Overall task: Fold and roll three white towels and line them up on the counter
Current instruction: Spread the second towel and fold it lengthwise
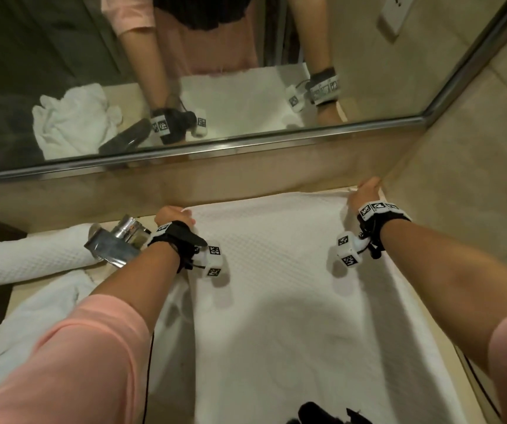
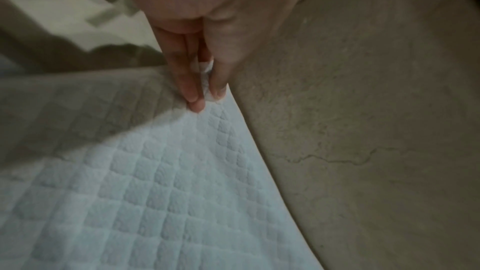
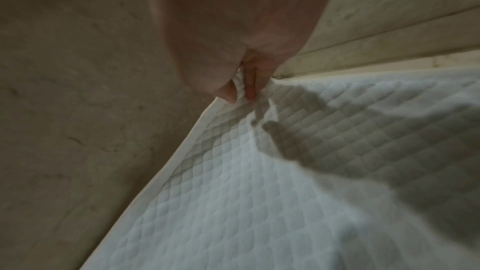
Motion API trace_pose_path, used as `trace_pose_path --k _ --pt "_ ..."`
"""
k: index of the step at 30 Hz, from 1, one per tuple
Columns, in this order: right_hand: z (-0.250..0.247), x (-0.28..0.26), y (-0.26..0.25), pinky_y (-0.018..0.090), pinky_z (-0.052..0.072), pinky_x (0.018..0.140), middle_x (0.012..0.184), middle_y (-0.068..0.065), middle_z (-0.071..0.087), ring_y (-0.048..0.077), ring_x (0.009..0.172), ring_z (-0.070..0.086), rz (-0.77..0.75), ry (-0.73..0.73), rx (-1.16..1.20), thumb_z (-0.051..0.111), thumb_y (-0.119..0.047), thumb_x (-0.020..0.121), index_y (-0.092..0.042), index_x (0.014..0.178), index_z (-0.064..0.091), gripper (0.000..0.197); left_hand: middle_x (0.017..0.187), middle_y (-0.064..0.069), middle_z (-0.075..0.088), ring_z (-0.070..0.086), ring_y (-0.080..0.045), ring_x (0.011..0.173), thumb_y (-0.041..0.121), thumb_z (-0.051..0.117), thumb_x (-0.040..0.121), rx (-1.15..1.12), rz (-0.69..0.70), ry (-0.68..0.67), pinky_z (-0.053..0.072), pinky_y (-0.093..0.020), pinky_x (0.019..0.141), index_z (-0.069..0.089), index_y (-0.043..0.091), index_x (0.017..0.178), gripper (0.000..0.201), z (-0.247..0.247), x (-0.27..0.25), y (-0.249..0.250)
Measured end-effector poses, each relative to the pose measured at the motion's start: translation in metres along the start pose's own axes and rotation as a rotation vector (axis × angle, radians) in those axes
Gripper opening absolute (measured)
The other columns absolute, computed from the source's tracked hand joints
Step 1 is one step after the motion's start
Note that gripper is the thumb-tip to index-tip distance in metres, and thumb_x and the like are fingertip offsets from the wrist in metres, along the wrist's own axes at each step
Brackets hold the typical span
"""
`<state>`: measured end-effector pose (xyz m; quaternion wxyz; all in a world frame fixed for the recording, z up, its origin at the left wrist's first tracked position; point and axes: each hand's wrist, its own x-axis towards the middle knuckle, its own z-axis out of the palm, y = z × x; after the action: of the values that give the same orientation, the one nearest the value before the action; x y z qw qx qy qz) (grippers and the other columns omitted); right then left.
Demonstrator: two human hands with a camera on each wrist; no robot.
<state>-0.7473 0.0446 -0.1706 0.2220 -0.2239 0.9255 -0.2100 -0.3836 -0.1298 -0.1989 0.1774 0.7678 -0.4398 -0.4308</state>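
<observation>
- Nearest the camera, both forearms reach forward from pink sleeves point(image 1: 93, 341), each wrist wrapped in a black strap carrying white marker cubes.
- Between the arms a white quilted towel point(image 1: 276, 301) lies spread flat on the beige counter point(image 1: 405, 316), running from the counter's near edge to its far edge by the wall, with its right side close to the counter's right edge.
- On the counter's left part, partly under the left forearm, a second white towel point(image 1: 47, 304) lies loose and rumpled.
- Beyond that, a rolled towel point(image 1: 26, 258) lies crosswise near the counter's far left, one end beside the chrome tap point(image 1: 117, 243).
- The left hand point(image 1: 171, 215) is stretched to the spread towel's far left corner, palm down; in the left wrist view its fingers point(image 2: 193, 81) are extended downward together, with the thumb opposite, pinching the towel's edge between them.
- The right hand point(image 1: 365, 189) reaches the towel's far right corner, close to where the counter meets the walls; in the right wrist view the thumb and fingers point(image 3: 250, 87) pinch a small fold of the corner, lifting it slightly off the counter.
- Farthest away, the mirror point(image 1: 215, 71) above the backsplash reflects both arms, the spread towel and a crumpled white towel.
</observation>
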Motion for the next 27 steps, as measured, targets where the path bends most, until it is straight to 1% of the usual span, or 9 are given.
trace_pose_path --k 4,9,12,16,18,21,24,25,27 --pt "0.013 0.001 0.002 0.042 0.027 0.110 0.150 0.025 0.023 0.033 0.137 0.029 0.006 -0.077 -0.106 0.052 -0.009 0.091 0.004 0.144 0.024 0.061 0.106 -0.010 0.069 0.065 -0.029 0.099 0.019 0.061 0.087 0.182 0.000 0.014 0.053 -0.032 0.086 0.067 0.002 0.096 0.020 0.003 0.000 -0.001" --pt "0.017 0.001 0.001 0.035 0.025 0.107 0.136 0.019 0.038 0.032 0.126 0.034 0.006 -0.060 -0.163 0.045 -0.015 0.093 0.000 0.130 0.042 0.040 0.128 -0.017 0.055 0.053 -0.033 0.118 0.020 0.064 0.086 0.317 0.031 0.096 0.043 -0.035 0.097 0.053 0.000 0.125 0.045 0.003 -0.001 0.000" --pt "0.019 0.009 0.003 0.040 0.030 0.109 0.143 0.021 0.034 0.035 0.130 0.037 -0.034 -0.152 -0.242 0.051 -0.012 0.092 -0.005 0.133 0.050 0.042 0.126 -0.022 0.052 0.051 -0.038 0.116 0.019 0.062 0.084 0.422 0.131 0.126 0.043 -0.040 0.096 0.055 0.000 0.120 0.041 0.005 0.000 -0.009" --pt "0.020 0.014 0.009 0.036 0.038 0.101 0.140 0.018 0.022 0.037 0.118 0.046 -0.031 -0.174 -0.249 0.041 0.002 0.092 -0.002 0.132 0.041 0.041 0.124 -0.020 0.054 0.051 -0.036 0.115 0.008 0.059 0.086 0.449 0.266 0.079 0.043 -0.035 0.096 0.063 0.004 0.109 0.024 0.010 -0.012 -0.011" --pt "0.020 0.016 0.008 0.041 0.038 0.102 0.146 0.017 0.022 0.038 0.125 0.042 -0.030 -0.226 -0.250 0.042 0.004 0.090 -0.001 0.139 0.032 0.050 0.131 -0.018 0.050 0.048 -0.033 0.121 0.007 0.053 0.090 0.485 0.253 0.035 0.039 -0.032 0.100 0.061 0.007 0.116 0.027 0.015 -0.017 -0.006" --pt "0.018 0.017 0.009 0.041 0.037 0.103 0.150 0.017 0.029 0.035 0.134 0.036 -0.009 -0.292 -0.215 0.046 0.003 0.089 -0.002 0.145 0.026 0.059 0.138 -0.011 0.047 0.041 -0.028 0.129 0.018 0.043 0.099 0.541 0.201 0.012 0.029 -0.029 0.107 0.053 0.008 0.129 0.034 0.015 -0.025 0.004" --pt "0.013 0.014 0.014 0.039 0.040 0.091 0.149 0.016 0.033 0.035 0.133 0.038 0.020 -0.291 -0.130 0.048 0.000 0.089 -0.007 0.145 0.028 0.060 0.136 -0.013 0.049 0.040 -0.029 0.130 0.020 0.042 0.098 0.595 0.184 -0.049 0.030 -0.029 0.106 0.053 0.004 0.127 0.035 0.017 -0.030 0.015" --pt "0.012 0.013 0.017 0.037 0.040 0.093 0.151 0.014 0.031 0.034 0.135 0.037 0.023 -0.278 -0.102 0.048 -0.001 0.089 -0.009 0.146 0.027 0.061 0.136 -0.015 0.048 0.040 -0.030 0.130 0.019 0.042 0.098 0.602 0.159 -0.082 0.032 -0.030 0.106 0.052 0.002 0.127 0.035 0.017 -0.031 0.017" --pt "0.008 0.009 0.023 0.036 0.032 0.109 0.155 0.009 0.027 0.029 0.140 0.031 0.019 -0.232 -0.032 0.047 -0.003 0.091 -0.011 0.149 0.024 0.063 0.134 -0.018 0.050 0.046 -0.032 0.127 0.017 0.044 0.098 0.623 0.141 -0.146 0.038 -0.033 0.102 0.053 -0.002 0.125 0.035 0.018 -0.040 0.024"
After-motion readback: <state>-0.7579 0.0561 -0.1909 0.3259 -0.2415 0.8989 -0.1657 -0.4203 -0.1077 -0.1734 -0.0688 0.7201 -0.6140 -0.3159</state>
